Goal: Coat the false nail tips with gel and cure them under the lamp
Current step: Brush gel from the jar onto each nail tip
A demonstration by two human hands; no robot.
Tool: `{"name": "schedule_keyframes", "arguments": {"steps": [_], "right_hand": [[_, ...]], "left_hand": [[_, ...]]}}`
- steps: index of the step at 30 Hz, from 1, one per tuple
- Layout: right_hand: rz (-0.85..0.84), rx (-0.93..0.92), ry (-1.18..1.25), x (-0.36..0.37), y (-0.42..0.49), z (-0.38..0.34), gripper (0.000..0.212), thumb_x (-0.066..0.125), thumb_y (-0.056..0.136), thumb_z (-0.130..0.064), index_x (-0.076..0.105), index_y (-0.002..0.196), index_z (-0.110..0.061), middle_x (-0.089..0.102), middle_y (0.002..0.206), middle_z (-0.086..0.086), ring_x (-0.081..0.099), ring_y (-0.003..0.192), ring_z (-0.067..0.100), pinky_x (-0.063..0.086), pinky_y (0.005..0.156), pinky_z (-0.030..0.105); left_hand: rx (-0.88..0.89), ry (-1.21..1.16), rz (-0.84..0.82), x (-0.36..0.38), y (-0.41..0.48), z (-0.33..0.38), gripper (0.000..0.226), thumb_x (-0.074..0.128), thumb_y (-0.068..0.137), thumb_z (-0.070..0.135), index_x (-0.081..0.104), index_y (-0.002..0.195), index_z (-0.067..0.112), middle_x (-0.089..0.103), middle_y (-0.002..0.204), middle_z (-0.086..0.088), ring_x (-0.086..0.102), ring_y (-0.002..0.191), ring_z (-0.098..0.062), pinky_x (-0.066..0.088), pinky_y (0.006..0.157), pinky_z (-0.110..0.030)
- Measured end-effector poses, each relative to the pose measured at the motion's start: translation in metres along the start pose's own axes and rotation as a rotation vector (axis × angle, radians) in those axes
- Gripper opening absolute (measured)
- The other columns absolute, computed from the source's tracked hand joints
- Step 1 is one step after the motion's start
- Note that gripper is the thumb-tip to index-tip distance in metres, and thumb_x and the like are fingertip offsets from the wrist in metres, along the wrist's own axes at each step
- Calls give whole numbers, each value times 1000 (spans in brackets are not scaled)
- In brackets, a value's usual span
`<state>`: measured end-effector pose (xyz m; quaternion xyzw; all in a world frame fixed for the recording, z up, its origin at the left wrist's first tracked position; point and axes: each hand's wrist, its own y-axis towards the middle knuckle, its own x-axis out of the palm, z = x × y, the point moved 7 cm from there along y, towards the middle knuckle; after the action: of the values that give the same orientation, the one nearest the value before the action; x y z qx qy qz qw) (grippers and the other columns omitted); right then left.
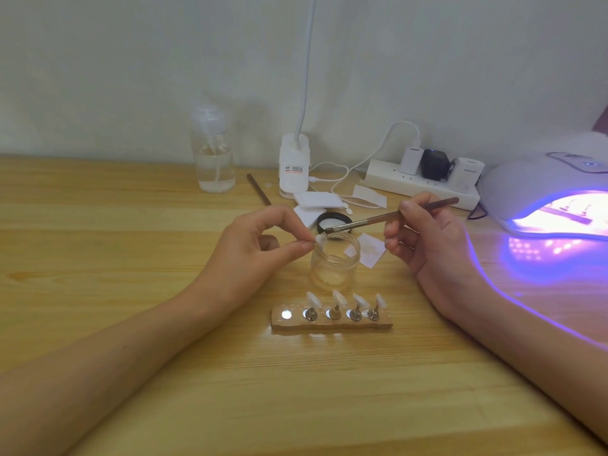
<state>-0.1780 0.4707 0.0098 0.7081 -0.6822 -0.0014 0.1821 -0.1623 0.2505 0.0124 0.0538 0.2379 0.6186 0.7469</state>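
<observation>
We're gelling one tip now
L hand (260, 245) pinches the nail tip (320, 240) over the jar (334, 261), R hand (424, 235) grips the brush (388, 217); keep strokes thin, even, w/o flooding edges.

A long white plastic power strip (427, 189) lies at the back of the pale wooden table (98, 225), with a white charger (411, 159), a black cube adapter (435, 163) and a white cube adapter (466, 171) plugged into it. Left of the strip stands a white clip-base desk lamp (293, 162), and further left a thin brown stick (259, 189) and a clear plastic pump bottle (215, 159). A thin white cable (342, 182) loops just left of the strip, and a white paper slip (369, 195) lies just in front of it.
</observation>
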Motion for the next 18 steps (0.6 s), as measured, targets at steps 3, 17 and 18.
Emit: {"name": "schedule_keyframes", "arguments": {"steps": [3,17,18], "right_hand": [[-15,-2,-48,3,-1,1,15,62,84,-28,52,85,-18,65,65,2,62,56,13,53,56,21],[-13,7,9,1,1,1,14,61,86,-28,50,83,-19,64,64,0,61,56,12,52,56,20],[-26,4,-1,3,0,1,14,61,86,-28,50,83,-19,64,64,1,62,57,12,52,56,21]], "left_hand": [[6,6,3,0,0,-1,12,75,84,11,67,78,18,62,72,23,34,45,-6,33,51,-9],[11,11,-14,1,1,-2,16,74,85,11,65,77,22,66,88,15,35,47,-8,33,50,-14],[9,13,-12,1,1,-2,16,74,85,11,65,77,21,66,88,16,35,47,-7,33,50,-13]]}}
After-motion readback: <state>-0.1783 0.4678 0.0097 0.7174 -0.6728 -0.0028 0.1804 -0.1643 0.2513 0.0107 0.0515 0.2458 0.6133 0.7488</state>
